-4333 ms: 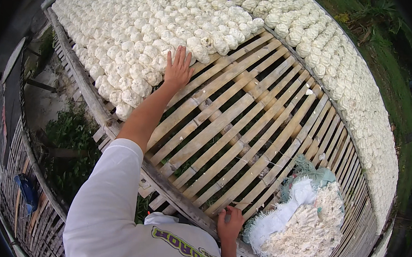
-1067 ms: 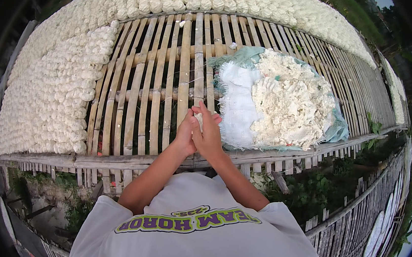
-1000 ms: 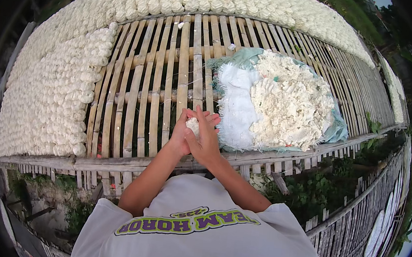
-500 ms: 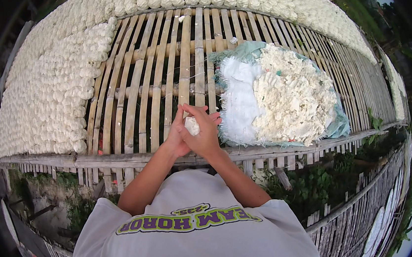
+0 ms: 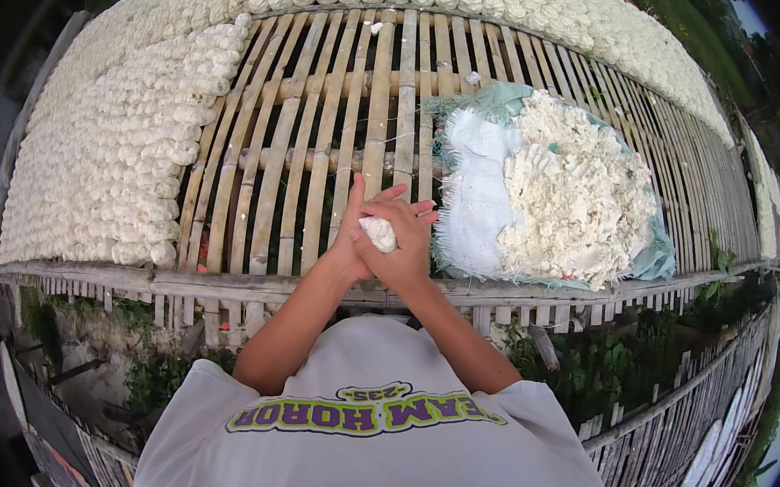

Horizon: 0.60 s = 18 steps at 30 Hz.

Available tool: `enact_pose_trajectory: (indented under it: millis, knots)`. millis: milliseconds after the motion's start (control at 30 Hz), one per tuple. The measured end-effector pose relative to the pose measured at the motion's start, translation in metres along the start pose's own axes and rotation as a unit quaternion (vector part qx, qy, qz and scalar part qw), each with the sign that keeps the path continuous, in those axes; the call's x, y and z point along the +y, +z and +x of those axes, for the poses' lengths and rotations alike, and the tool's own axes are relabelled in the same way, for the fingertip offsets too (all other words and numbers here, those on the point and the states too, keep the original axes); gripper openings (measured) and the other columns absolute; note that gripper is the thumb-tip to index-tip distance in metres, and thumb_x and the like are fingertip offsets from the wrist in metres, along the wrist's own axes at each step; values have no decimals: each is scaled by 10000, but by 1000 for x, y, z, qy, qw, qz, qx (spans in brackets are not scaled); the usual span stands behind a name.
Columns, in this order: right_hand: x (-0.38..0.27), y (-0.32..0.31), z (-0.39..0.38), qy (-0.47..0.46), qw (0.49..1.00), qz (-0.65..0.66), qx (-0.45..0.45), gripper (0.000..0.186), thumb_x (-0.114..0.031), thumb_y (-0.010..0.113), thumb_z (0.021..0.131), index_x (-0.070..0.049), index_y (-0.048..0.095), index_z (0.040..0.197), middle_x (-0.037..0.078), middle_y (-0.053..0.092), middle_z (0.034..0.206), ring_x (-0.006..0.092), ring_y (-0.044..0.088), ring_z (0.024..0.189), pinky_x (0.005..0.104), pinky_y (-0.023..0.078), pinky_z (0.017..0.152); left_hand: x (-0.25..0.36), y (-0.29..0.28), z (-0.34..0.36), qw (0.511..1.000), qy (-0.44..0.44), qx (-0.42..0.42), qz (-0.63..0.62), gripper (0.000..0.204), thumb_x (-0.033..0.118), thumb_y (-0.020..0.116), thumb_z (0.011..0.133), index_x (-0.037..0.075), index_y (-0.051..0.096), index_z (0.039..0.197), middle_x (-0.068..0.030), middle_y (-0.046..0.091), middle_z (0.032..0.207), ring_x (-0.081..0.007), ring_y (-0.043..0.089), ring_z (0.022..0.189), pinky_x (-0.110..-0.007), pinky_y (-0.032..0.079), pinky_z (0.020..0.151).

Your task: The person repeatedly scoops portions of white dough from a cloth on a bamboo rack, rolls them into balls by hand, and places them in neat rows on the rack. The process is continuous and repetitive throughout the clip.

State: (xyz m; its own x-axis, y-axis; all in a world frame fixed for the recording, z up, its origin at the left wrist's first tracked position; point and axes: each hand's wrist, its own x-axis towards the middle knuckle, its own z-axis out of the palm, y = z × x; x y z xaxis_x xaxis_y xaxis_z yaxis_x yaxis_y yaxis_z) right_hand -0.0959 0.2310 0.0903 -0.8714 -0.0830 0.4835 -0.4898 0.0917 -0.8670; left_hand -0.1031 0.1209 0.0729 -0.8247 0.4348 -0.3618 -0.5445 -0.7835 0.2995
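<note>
The camera looked down past a pale T-shirt (image 5: 368,467), cut off by the lower edge, and darkness closed in around the rim of the wide view. Much of the left hand (image 5: 342,250) was hidden: its palm lay behind the other hand, and its fingertips poked out beyond. The underside of the sack (image 5: 474,195) was covered by its own load, and the ground beneath the slats was too dark to make out.

A white lump (image 5: 378,234), rounded and slightly rough, sat between the two palms, with part of its surface showing through a gap. The right hand (image 5: 410,250) curled over it from the right while the left supported it from the other side, so both hands were gripping it together. They were held above the near rail of a bamboo rack (image 5: 380,102).

Left of the hands, similar white balls (image 5: 126,152) lay packed in rows; more curved along the far side. Just right of them, the frayed white and green sack bore a heap of crumbly, off-white material (image 5: 578,196).

Bold purple lettering (image 5: 364,417), outlined in yellow-green, crossed the shirt's chest (upside down from this viewpoint). The visible part of the sack looked plain.
</note>
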Motion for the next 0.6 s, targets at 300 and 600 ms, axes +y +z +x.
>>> enact_pose_trajectory:
  millis: [300,600]
  knots:
    - [32,-45,-13,-55,966,-236,-83,459,-334,719,970,15,674,1264,211,614,1321,394,556,1265,475,445,1080,-17,-21,-9,996,20,87,-32,523,572,515,1029,86,673,1141,-141,713,1197,-332,688,1127,-476,574,939]
    - [181,-214,-44,231,820,-514,-100,478,-218,682,956,68,639,1336,416,559,1367,537,558,1274,511,475,1087,-24,-54,-23,991,-20,125,-33,428,508,550,1019,106,698,1012,-83,733,992,-286,724,923,-394,582,738]
